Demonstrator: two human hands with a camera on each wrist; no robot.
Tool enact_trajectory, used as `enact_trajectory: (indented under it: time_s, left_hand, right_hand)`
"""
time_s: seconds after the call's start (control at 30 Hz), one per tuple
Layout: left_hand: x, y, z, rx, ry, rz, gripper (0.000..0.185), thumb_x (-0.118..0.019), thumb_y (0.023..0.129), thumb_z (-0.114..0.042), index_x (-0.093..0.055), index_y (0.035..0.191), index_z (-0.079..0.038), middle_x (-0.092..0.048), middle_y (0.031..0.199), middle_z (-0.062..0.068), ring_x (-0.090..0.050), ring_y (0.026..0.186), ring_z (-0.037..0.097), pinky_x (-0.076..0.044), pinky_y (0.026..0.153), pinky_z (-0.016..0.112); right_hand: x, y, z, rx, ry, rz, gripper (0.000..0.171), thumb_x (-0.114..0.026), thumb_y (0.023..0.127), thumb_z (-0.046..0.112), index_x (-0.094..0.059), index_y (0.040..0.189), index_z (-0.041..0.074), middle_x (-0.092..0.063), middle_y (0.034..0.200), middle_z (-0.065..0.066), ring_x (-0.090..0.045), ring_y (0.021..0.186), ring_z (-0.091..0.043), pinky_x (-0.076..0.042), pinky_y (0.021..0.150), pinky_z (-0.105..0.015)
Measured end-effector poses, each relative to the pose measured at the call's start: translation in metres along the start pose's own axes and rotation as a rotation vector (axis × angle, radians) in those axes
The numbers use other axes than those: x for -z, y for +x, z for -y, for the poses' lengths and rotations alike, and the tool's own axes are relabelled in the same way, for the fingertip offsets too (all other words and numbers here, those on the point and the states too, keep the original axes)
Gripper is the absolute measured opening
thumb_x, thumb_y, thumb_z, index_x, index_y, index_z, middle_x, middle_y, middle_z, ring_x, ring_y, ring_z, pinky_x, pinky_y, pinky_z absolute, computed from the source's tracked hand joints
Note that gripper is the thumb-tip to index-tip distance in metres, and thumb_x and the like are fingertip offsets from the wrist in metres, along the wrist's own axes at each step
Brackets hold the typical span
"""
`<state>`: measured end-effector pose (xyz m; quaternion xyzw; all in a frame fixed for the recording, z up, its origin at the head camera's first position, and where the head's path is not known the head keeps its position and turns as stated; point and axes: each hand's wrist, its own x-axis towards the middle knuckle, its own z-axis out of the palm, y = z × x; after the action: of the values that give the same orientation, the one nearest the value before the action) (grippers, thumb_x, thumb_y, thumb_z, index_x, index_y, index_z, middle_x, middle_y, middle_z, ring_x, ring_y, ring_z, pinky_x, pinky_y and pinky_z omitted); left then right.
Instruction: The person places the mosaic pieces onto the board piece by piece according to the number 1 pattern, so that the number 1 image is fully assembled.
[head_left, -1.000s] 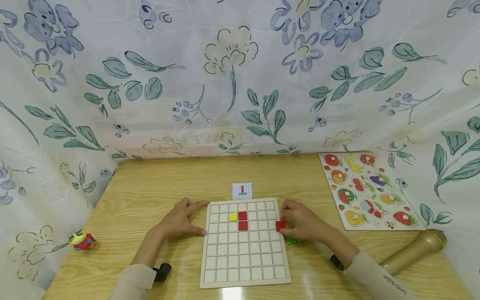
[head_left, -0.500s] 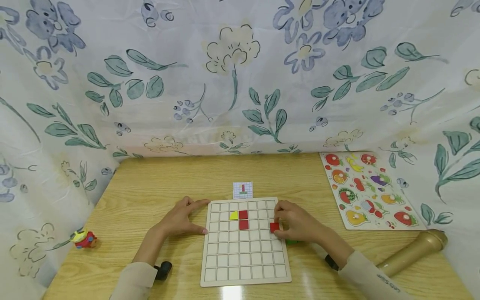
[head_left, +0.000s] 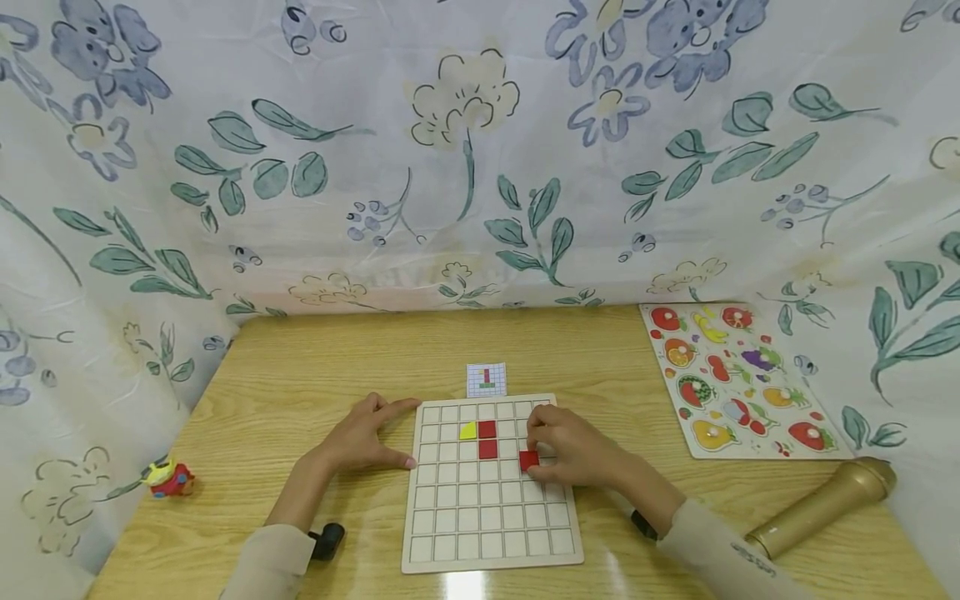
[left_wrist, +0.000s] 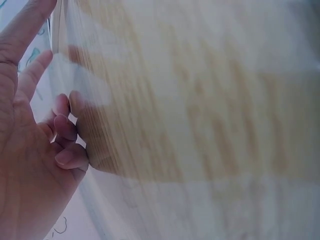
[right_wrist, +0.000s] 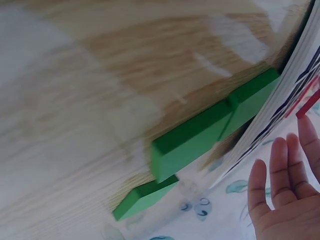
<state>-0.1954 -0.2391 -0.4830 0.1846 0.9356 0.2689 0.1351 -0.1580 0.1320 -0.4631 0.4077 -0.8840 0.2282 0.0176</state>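
The right hand [head_left: 573, 454] pinches a red tile [head_left: 528, 460] at its fingertips, over the right half of the grid board [head_left: 491, 533]. The left hand [head_left: 365, 437] rests relaxed against the board's left edge; beyond, two red tiles [head_left: 487, 439] and a yellow piece [head_left: 467, 431] sit near the far edge

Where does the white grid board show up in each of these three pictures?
Head view: the grid board lies centre-bottom on the table, between both hands.
Left wrist view: only its thin edge, top left, by the fingers.
Right wrist view: its edge, far right.
Shared landmark: the wooden table.
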Motion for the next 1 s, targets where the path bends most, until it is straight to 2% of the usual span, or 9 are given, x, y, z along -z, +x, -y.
enact_trajectory:
  time_s: [0.5,0.67,1.0]
  left_hand:
    - [-0.001,0.0,0.0,-0.003,0.006,-0.012,0.099,-0.087,0.061,-0.061,-0.048,0.147,-0.033,-0.036,0.096,0.004,-0.036,0.086,0.019,-0.031,0.069,0.033]
    - [-0.001,0.0,0.0,-0.001,0.002,-0.014,0.099,-0.087,0.061,-0.061,-0.048,0.147,-0.033,-0.036,0.096,0.004,-0.036,0.086,0.019,-0.031,0.069,0.033]
    - [-0.001,-0.001,-0.001,0.005,-0.007,-0.006,0.099,-0.087,0.062,-0.059,-0.047,0.148,-0.031,-0.035,0.096,0.005,-0.035,0.085,0.019,-0.03,0.068,0.033]
  right_hand:
    - [-0.011,0.02,0.015,0.024,-0.034,0.044,0.021,-0.08,0.081,0.03,-0.07,0.086,0.012,-0.057,0.103,0.003,-0.049,0.089,-0.009,-0.045,0.083,-0.027]
    - [-0.014,0.027,0.022,0.0,-0.03,0.073,0.022,-0.078,0.083,0.032,-0.07,0.088,0.012,-0.056,0.104,0.004,-0.048,0.089,-0.009,-0.043,0.082,-0.026]
    - [-0.023,0.032,0.027,0.043,-0.105,0.041,0.022,-0.079,0.082,0.03,-0.07,0.086,0.01,-0.057,0.105,0.002,-0.052,0.094,-0.012,-0.045,0.085,-0.028]
